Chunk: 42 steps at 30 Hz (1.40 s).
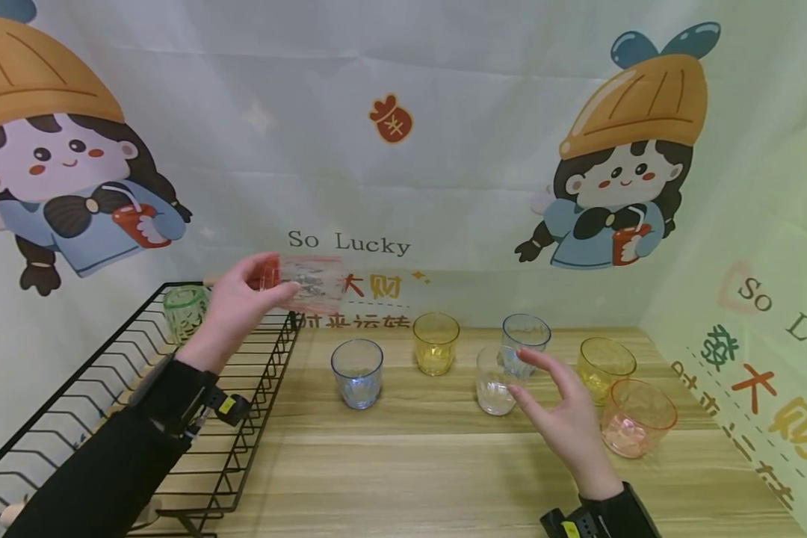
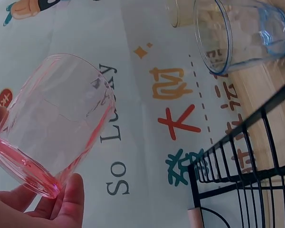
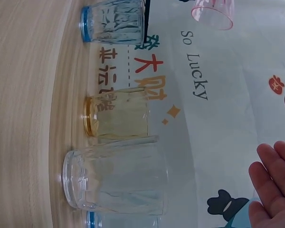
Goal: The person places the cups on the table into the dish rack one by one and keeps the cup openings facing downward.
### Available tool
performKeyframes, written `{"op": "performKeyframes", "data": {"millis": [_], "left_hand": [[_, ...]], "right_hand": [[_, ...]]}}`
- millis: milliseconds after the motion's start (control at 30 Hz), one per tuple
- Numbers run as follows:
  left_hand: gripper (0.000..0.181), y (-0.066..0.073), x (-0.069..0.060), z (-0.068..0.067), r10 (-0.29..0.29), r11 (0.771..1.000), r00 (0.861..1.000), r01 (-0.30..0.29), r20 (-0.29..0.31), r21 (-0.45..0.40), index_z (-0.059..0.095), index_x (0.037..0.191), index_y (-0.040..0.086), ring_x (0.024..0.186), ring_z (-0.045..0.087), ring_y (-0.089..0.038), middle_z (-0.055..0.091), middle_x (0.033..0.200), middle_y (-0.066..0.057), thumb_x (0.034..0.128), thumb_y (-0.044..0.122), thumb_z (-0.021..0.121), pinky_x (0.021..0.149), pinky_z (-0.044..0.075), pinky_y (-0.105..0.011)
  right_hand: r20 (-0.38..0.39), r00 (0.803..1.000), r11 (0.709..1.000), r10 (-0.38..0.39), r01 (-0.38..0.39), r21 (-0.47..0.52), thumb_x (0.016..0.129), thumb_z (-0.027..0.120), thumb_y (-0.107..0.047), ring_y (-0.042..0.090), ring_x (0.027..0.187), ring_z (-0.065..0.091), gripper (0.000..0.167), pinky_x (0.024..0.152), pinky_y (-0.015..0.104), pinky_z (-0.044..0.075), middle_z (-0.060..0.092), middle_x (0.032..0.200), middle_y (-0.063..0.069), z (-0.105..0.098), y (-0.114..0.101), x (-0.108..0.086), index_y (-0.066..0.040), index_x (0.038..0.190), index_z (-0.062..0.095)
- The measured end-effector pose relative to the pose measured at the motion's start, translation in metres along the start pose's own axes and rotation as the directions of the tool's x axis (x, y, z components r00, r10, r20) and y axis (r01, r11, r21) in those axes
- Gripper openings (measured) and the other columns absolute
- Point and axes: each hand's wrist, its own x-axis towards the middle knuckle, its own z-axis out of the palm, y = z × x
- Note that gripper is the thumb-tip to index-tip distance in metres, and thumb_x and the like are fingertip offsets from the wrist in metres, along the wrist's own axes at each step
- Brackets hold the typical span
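My left hand [image 1: 242, 295] grips a pink-tinted glass [image 1: 316, 284] near its base, above the far end of a black wire rack. The glass lies on its side, mouth to the right. In the left wrist view, fingers and thumb curl round the thick pink bottom of the pink glass [image 2: 61, 123]. Over the table's right half hovers my right hand [image 1: 568, 422], thumb and fingers apart, holding nothing. Nearest to it in the head view stands an upright clear glass [image 1: 495, 392]; in the right wrist view the hand [image 3: 275, 185] appears apart from the clear glass [image 3: 121, 178].
The wire rack [image 1: 67, 385] takes up the left side, with a green glass [image 1: 185, 314] at its far end. On the wooden table stand blue glasses [image 1: 357, 373], yellow glasses [image 1: 436, 347] and another pinkish glass [image 1: 635, 426] with an orange-red rim. A printed cloth [image 1: 471, 149] hangs behind.
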Motion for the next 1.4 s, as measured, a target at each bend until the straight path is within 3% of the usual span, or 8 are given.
{"op": "performKeyframes", "data": {"millis": [333,400,567,633,867,1067,1200,1400], "left_hand": [[0.078,-0.013,0.007,-0.007,-0.017,1.000,0.999,0.018,-0.035,0.019,0.028,0.156,0.006,0.140,0.031,-0.040,0.033,0.154,-0.022,0.0951,0.036,0.066,0.111,0.035,-0.052],[0.078,-0.031,0.018,-0.009,-0.024,0.999,0.998,0.025,-0.055,0.028,0.031,0.156,0.011,0.140,0.033,-0.037,0.035,0.154,-0.018,0.0937,0.040,0.067,0.110,0.035,-0.055],[0.080,-0.035,0.023,-0.012,-0.056,0.998,0.996,0.057,-0.064,0.015,0.031,0.156,0.011,0.141,0.031,-0.038,0.035,0.155,-0.019,0.0920,0.043,0.069,0.111,0.034,-0.056],[0.080,-0.022,0.016,-0.013,-0.068,0.998,0.996,0.068,-0.052,0.006,0.029,0.156,0.007,0.141,0.030,-0.040,0.033,0.154,-0.022,0.0935,0.038,0.068,0.112,0.034,-0.053],[0.088,-0.073,0.045,-0.024,-0.034,0.999,0.999,0.032,-0.041,-0.031,0.032,0.156,0.017,0.143,0.031,-0.032,0.034,0.157,-0.012,0.0854,0.047,0.075,0.111,0.038,-0.047],[0.086,-0.046,0.035,-0.020,-0.098,0.995,0.993,0.099,-0.060,0.017,0.024,0.158,0.011,0.144,0.027,-0.035,0.029,0.159,-0.016,0.0914,0.041,0.070,0.114,0.033,-0.050],[0.088,-0.093,0.064,-0.028,-0.092,0.995,0.994,0.090,-0.067,-0.030,0.026,0.158,0.020,0.144,0.030,-0.027,0.030,0.159,-0.008,0.0875,0.042,0.074,0.111,0.038,-0.042],[0.089,-0.231,0.150,-0.041,-0.095,0.989,0.979,0.113,-0.178,0.095,0.026,0.153,0.043,0.137,0.039,-0.025,0.037,0.155,0.001,0.0790,0.063,0.072,0.102,0.046,-0.045]], "right_hand": [[-0.025,0.999,0.999,-0.032,0.031,-0.014,0.075,0.077,0.009,0.008,0.117,0.053,0.051,0.104,0.014,0.034,0.065,0.122,0.019,0.001,0.003,-0.002,0.004,0.123,0.063],[-0.027,0.999,0.999,-0.028,0.028,-0.019,0.074,0.078,0.009,0.008,0.116,0.053,0.051,0.103,0.013,0.033,0.065,0.121,0.019,0.001,0.004,-0.003,0.004,0.123,0.063],[-0.029,1.000,1.000,-0.011,0.010,-0.027,0.075,0.078,0.008,0.007,0.116,0.052,0.051,0.103,0.013,0.033,0.065,0.122,0.019,0.000,0.007,-0.005,0.004,0.124,0.063],[-0.028,1.000,1.000,-0.006,0.005,-0.030,0.075,0.078,0.008,0.006,0.116,0.052,0.051,0.103,0.013,0.033,0.065,0.122,0.019,0.000,0.008,-0.005,0.004,0.124,0.063],[-0.013,0.999,0.998,0.043,-0.044,-0.050,0.077,0.079,0.006,0.004,0.117,0.051,0.051,0.103,0.013,0.032,0.065,0.124,0.016,-0.003,0.010,-0.006,0.004,0.125,0.062],[0.002,0.998,0.995,0.069,-0.068,-0.079,0.078,0.078,0.004,0.007,0.117,0.051,0.050,0.102,0.012,0.032,0.064,0.125,0.017,-0.003,0.013,-0.007,0.004,0.125,0.061],[0.000,0.998,0.994,0.062,-0.062,-0.090,0.077,0.078,0.004,0.013,0.116,0.053,0.050,0.102,0.013,0.032,0.065,0.124,0.016,-0.003,0.013,-0.007,0.004,0.125,0.062],[0.000,0.998,0.992,0.063,-0.063,-0.105,0.078,0.079,0.002,0.032,0.113,0.056,0.050,0.103,0.026,0.036,0.065,0.124,0.017,-0.003,0.014,-0.007,0.003,0.125,0.062]]}}
